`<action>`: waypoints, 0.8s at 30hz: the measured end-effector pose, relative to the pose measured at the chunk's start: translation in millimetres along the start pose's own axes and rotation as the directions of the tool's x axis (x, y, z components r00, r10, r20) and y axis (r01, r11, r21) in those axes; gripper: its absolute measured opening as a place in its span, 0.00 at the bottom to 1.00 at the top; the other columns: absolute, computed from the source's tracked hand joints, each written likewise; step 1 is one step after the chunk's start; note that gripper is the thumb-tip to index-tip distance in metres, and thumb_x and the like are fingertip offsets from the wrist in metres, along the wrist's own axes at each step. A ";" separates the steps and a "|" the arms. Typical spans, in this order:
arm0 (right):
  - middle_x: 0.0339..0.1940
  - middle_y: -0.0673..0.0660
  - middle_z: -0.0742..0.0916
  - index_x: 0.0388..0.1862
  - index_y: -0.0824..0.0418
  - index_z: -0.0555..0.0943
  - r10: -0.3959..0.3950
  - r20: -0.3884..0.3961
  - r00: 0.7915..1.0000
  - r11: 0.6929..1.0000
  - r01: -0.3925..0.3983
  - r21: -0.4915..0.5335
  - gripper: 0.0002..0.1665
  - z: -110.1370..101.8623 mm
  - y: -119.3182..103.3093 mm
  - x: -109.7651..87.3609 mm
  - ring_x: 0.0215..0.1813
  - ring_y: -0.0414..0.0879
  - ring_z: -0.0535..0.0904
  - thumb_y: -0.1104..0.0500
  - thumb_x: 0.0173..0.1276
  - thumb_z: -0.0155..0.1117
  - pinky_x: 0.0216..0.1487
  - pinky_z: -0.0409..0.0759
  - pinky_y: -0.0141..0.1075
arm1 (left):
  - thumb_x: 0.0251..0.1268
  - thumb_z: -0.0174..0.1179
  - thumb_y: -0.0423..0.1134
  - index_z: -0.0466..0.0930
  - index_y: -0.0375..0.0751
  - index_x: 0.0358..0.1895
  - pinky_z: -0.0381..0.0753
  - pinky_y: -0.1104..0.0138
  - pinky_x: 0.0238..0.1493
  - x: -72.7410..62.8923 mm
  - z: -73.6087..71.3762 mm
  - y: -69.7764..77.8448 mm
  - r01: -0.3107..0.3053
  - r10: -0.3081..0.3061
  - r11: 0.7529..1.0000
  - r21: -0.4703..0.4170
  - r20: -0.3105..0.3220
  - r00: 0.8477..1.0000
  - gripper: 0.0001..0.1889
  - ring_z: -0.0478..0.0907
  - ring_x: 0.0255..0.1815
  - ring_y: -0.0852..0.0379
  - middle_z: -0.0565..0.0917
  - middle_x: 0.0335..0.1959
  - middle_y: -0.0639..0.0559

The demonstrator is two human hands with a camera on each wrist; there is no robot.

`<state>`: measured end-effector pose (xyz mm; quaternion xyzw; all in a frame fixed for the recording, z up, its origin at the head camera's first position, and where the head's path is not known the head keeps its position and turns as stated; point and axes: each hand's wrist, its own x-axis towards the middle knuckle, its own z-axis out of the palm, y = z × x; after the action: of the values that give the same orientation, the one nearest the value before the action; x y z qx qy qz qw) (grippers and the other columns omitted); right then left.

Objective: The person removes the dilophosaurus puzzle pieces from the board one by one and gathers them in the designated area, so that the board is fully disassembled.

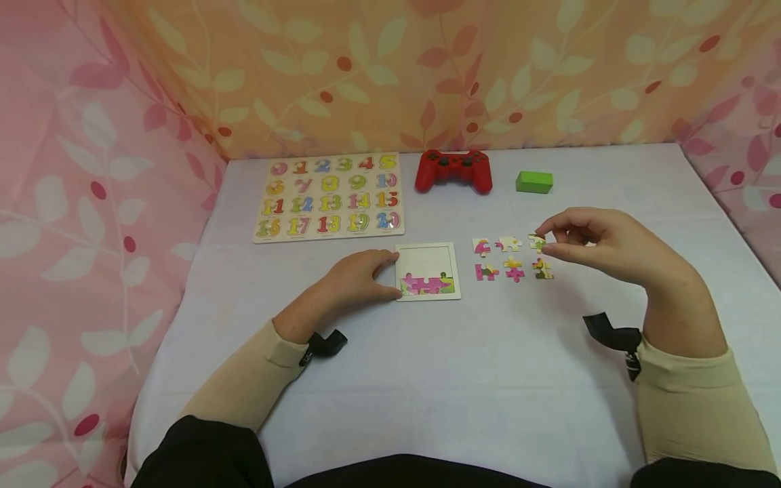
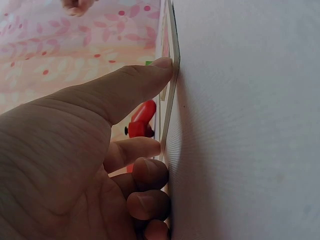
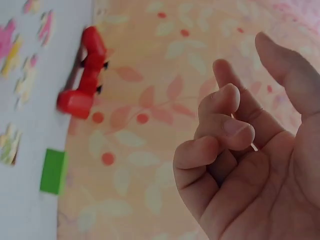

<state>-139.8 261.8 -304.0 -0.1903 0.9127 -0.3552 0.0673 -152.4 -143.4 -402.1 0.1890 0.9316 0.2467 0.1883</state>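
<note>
A small square puzzle tray lies on the white table, with pink and green pieces fitted along its near edge. My left hand rests at the tray's left side; thumb and forefinger touch its edge, spread apart, and the other fingers curl in the left wrist view. To the right of the tray, several loose jigsaw pieces lie in two rows. Above the far right piece hovers my right hand, its thumb and forefinger apart with nothing between them in the right wrist view.
A wooden number board lies at the back left. Behind the loose pieces are a red game controller and a green block. Patterned curtains enclose the table's back and sides.
</note>
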 end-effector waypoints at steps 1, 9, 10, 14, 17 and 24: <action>0.33 0.53 0.82 0.50 0.45 0.87 -0.019 -0.012 1.000 1.000 0.019 0.002 0.13 0.2 -5.4 0.6 0.36 0.43 0.75 0.58 0.68 0.75 0.37 0.70 0.30 | 0.59 0.74 0.56 0.70 0.46 0.76 0.72 0.59 0.51 0.1 0.0 0.0 -0.001 0.001 1.000 0.001 0.000 1.000 0.43 0.71 0.48 0.53 0.77 0.43 0.54; 0.30 0.53 0.82 0.51 0.49 0.88 -0.131 -0.028 0.991 0.988 0.133 0.084 0.14 8.6 -40.3 9.8 0.34 0.43 0.76 0.63 0.68 0.73 0.35 0.72 0.31 | 0.59 0.74 0.56 0.69 0.46 0.76 0.71 0.59 0.49 -0.1 0.7 -0.4 -0.005 0.005 1.000 0.000 0.001 1.000 0.43 0.71 0.47 0.53 0.77 0.41 0.52; 0.30 0.53 0.82 0.51 0.50 0.88 -0.143 -0.023 0.989 0.984 0.144 0.101 0.15 10.6 -43.5 11.5 0.33 0.43 0.76 0.63 0.68 0.73 0.35 0.72 0.31 | 0.59 0.74 0.56 0.69 0.46 0.76 0.71 0.59 0.50 0.0 0.8 -0.6 -0.005 0.005 1.000 0.000 0.002 1.000 0.43 0.71 0.47 0.53 0.77 0.42 0.53; 0.30 0.54 0.81 0.50 0.52 0.88 -0.169 0.009 0.986 0.976 0.166 0.141 0.13 20.8 -56.6 18.9 0.32 0.45 0.75 0.63 0.69 0.72 0.31 0.72 0.33 | 0.59 0.74 0.56 0.70 0.47 0.76 0.72 0.58 0.54 -0.2 0.5 -0.8 0.000 0.000 1.000 -0.003 0.002 1.000 0.43 0.71 0.49 0.53 0.78 0.46 0.53; 0.30 0.54 0.81 0.50 0.52 0.88 -0.162 0.036 0.986 0.976 0.154 0.155 0.11 31.1 -66.0 25.9 0.31 0.46 0.75 0.60 0.70 0.72 0.29 0.71 0.34 | 0.59 0.74 0.56 0.70 0.47 0.76 0.72 0.58 0.55 -0.3 0.1 -1.0 0.001 -0.001 1.000 -0.003 -0.001 1.000 0.43 0.71 0.50 0.53 0.78 0.47 0.54; 0.31 0.55 0.79 0.52 0.55 0.88 -0.147 0.127 0.981 0.974 0.121 0.190 0.13 67.4 -77.9 43.7 0.32 0.49 0.75 0.55 0.70 0.73 0.30 0.72 0.35 | 0.58 0.74 0.57 0.70 0.48 0.76 0.72 0.58 0.55 -0.4 -0.1 -1.1 0.005 -0.005 1.000 -0.014 0.002 1.000 0.43 0.71 0.50 0.53 0.78 0.46 0.54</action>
<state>-139.3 149.9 -300.7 -0.2692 0.8546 -0.4263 0.1242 -152.4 -144.4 -402.5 0.1853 0.9302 0.2528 0.1910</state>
